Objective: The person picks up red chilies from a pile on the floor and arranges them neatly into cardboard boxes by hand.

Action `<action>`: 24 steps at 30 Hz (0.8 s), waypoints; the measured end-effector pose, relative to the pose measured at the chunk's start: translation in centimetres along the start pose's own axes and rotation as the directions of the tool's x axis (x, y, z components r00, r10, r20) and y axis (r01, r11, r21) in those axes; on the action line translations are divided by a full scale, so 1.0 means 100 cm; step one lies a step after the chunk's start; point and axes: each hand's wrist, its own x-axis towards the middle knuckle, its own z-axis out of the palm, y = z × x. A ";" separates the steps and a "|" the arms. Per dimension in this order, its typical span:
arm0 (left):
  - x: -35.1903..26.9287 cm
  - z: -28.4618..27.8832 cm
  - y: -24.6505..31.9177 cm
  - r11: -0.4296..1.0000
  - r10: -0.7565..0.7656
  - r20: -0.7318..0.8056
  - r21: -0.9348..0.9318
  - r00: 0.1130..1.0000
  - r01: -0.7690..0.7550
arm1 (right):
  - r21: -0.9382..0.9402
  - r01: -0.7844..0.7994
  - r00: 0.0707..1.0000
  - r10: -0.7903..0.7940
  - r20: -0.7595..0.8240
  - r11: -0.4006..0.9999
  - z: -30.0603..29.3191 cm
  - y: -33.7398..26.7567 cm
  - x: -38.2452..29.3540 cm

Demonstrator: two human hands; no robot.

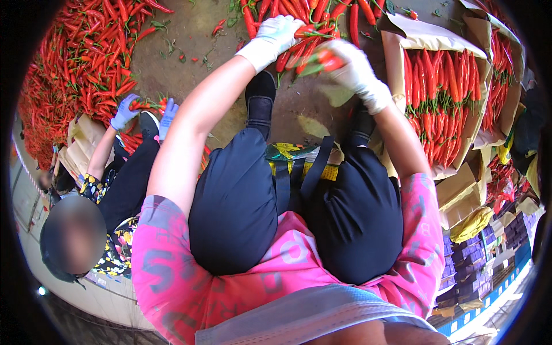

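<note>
My left hand (pixel 280 33), in a white glove, curls its fingers around red chili peppers (pixel 307 31) at the near edge of a loose heap; their green stems point right. My right hand (pixel 351 64), also gloved and blurred by motion, is closed on a few red chili peppers (pixel 328 60) with green stems, just right of the left hand. Under and beyond both hands lie more red chili peppers (pixel 321 9) on the floor. To the right, a paper-lined box (pixel 444 43) holds red chilies in neat rows, stems meeting in the middle.
A large chili heap (pixel 86 56) covers the floor at left. Beside it another person's gloved hands (pixel 126 113) hold chilies. A second paper-lined box (pixel 496 137) stands far right, near stacked purple crates (pixel 468 263). A strapped low seat (pixel 286 155) shows between my knees.
</note>
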 end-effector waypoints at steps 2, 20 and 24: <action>0.012 0.012 -0.006 0.996 -0.090 0.137 0.002 0.986 0.091 | -0.179 0.161 0.956 -0.109 0.273 0.971 0.022 -0.007 0.004; -0.049 -0.059 -0.001 0.064 -0.245 0.119 -0.988 0.962 0.138 | 0.187 -0.002 0.961 0.053 -0.272 0.982 0.006 0.004 -0.013; -0.024 -0.065 0.144 0.191 0.059 0.173 -0.969 0.983 0.159 | 0.953 0.268 0.614 0.738 -0.280 0.138 -0.039 -0.030 -0.034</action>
